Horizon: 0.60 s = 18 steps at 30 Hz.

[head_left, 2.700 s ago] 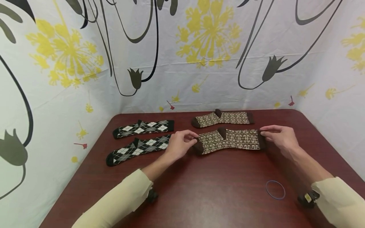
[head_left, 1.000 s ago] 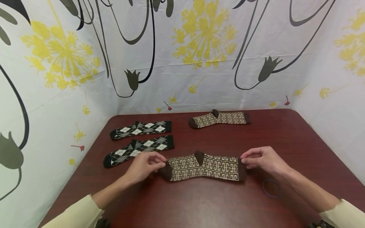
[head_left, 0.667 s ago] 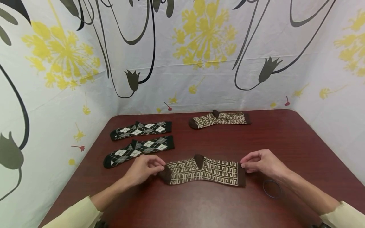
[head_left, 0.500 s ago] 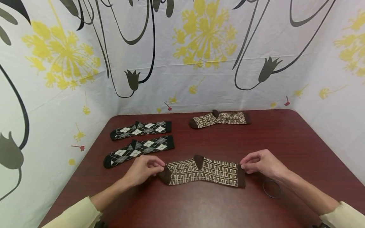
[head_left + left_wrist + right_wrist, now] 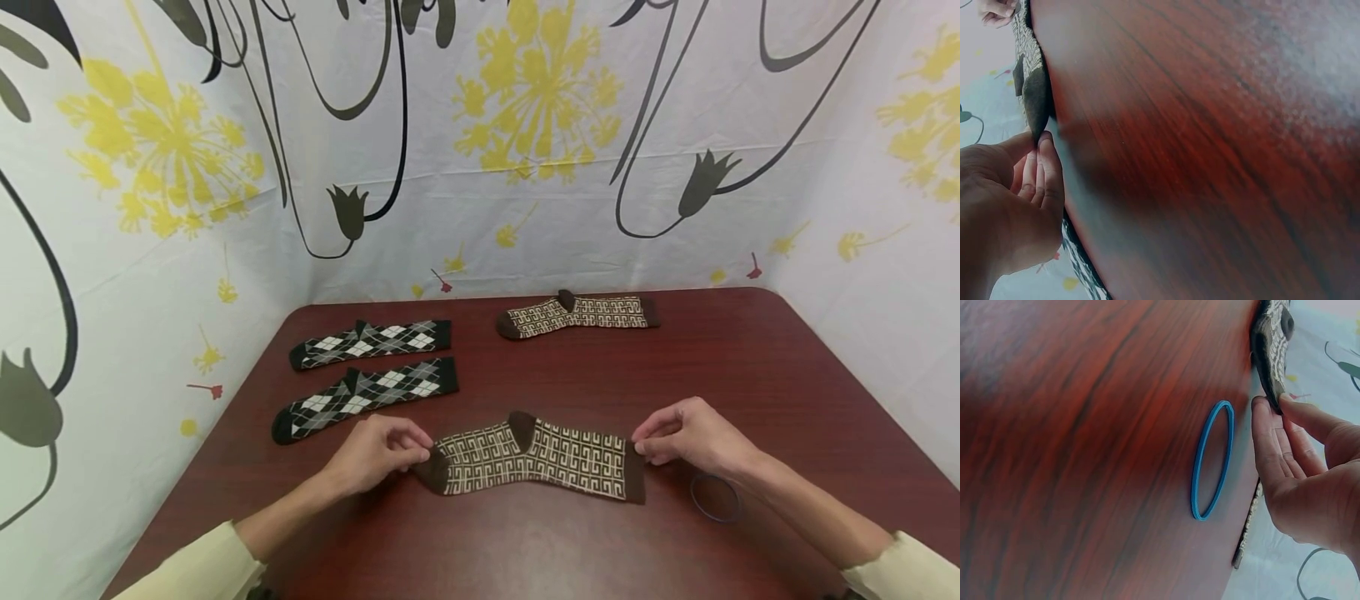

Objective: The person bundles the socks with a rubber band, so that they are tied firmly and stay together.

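Observation:
A brown sock with a cream key pattern (image 5: pixel 532 457) is stretched sideways between both hands, low over the front half of the table. My left hand (image 5: pixel 375 452) pinches its dark toe between thumb and fingers, which the left wrist view shows close up at the toe (image 5: pixel 1036 103). At the other end my right hand (image 5: pixel 693 435) pinches the upper corner of the dark cuff. In the right wrist view the thumb presses the cuff edge against the fingertips. A matching brown sock (image 5: pixel 577 315) lies flat near the table's back edge.
Two black, grey and white argyle socks (image 5: pixel 371 342) lie one before the other at the back left. A thin blue rubber band (image 5: pixel 1213 459) rests on the table (image 5: pixel 510 550) below the right wrist. Patterned white cloth (image 5: pixel 480 217) hangs behind and at both sides.
Both hands have brought the brown sock from the back of the table toward the front and slightly left. Over the last half second it has moved only a little nearer.

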### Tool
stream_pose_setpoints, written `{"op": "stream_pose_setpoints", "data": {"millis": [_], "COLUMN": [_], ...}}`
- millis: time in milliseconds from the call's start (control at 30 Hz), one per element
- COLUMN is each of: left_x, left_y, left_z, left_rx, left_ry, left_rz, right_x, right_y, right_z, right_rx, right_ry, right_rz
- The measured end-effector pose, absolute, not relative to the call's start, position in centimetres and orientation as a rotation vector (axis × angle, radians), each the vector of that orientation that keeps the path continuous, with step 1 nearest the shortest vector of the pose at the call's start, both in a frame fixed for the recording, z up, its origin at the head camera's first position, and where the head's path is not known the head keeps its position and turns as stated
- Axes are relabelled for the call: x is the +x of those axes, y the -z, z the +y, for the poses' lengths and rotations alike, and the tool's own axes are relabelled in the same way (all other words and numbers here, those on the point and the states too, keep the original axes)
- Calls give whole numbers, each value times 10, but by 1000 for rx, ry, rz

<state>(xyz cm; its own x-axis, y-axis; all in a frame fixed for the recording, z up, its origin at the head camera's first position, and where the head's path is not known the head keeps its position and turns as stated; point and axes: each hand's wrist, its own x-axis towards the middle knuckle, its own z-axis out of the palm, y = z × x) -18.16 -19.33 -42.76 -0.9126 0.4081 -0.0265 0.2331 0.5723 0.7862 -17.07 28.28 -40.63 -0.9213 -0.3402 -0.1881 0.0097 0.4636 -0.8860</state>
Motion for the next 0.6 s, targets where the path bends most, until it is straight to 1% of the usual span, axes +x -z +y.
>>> {"op": "stream_pose_setpoints", "data": {"millis": [300,600], "left_x": [-182,-182], "left_y": [429,427], "left_z": [-192,-191], "left_rx": [561,560], "left_ry": [-1239,-1185], "left_rz": [2633,2699], "right_x": [-171,-172], "right_y": [408,406], "right_z": [280,281], "right_rx": [-330,-379], "right_ry": [1403,1237], "right_rz": [2427,2606]}}
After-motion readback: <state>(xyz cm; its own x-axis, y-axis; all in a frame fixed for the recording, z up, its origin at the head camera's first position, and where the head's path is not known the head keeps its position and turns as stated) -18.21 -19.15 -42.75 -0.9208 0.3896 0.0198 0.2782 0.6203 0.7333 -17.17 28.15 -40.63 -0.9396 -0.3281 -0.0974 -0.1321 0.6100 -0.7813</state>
